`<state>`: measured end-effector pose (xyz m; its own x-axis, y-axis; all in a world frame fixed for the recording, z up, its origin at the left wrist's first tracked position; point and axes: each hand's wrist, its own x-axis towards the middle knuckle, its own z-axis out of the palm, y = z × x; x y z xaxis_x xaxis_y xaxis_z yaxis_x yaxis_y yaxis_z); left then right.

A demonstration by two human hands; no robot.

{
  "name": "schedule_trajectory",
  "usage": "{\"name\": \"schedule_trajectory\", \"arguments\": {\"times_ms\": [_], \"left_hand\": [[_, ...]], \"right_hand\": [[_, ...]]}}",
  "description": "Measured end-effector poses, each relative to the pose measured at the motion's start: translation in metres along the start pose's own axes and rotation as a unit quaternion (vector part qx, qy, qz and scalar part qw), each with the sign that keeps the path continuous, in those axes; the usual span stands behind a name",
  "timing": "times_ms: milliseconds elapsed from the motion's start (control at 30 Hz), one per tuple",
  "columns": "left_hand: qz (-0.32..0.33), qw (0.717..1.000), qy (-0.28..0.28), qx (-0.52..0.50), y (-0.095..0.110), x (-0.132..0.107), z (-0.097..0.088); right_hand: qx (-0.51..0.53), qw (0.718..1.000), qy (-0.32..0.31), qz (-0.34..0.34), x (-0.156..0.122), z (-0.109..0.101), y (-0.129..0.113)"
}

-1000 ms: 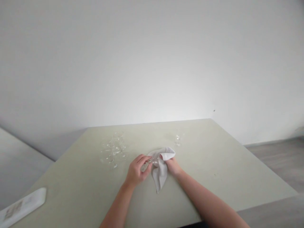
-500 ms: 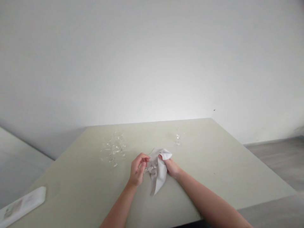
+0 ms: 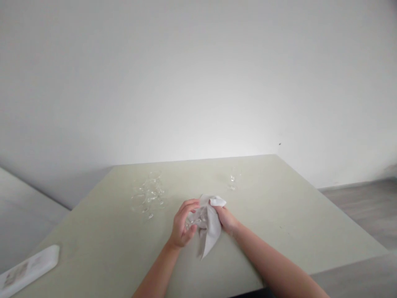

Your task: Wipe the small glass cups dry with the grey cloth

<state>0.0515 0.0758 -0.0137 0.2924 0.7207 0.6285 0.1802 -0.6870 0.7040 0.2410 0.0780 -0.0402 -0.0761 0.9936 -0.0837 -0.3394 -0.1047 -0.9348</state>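
A clear stemmed glass [image 3: 190, 219] lies between my hands, its right part against a white cloth [image 3: 212, 231]. My left hand [image 3: 181, 223] curves around the glass from the left, fingers over the top and thumb below. Bunched in my right hand [image 3: 225, 217] is the cloth, with the thumb on its folded upper corner. Folds hide part of the glass and most of my right fingers. To the left stands a cluster of several clear glasses [image 3: 150, 192]. Another clear glass [image 3: 232, 181] stands alone farther back on the right.
The pale table [image 3: 124, 252] runs back to a white wall [image 3: 198, 82]. A long white packet [image 3: 31, 267] with printing lies at the table's left front edge. Grey floor [image 3: 356, 203] shows beyond the right edge.
My left hand has shifted slightly right and opened wider around the glass, its thumb moving lower. The cloth has turned a little, and my right hand moved slightly right with it.
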Motion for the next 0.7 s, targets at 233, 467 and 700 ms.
{"name": "schedule_trajectory", "arguments": {"times_ms": [233, 467, 700], "left_hand": [[0.026, 0.999, -0.042, 0.001, 0.004, -0.003, -0.002], [-0.282, 0.929, 0.049, -0.235, -0.003, 0.008, 0.0], [-0.282, 0.93, 0.131, -0.198, -0.004, 0.013, 0.01]], "right_hand": [[-0.015, 1.0, 0.018, 0.008, -0.002, -0.001, -0.002], [-0.17, 0.969, -0.108, -0.142, -0.016, -0.001, -0.011], [-0.073, 0.996, 0.031, -0.05, 0.001, 0.0, 0.006]]}}
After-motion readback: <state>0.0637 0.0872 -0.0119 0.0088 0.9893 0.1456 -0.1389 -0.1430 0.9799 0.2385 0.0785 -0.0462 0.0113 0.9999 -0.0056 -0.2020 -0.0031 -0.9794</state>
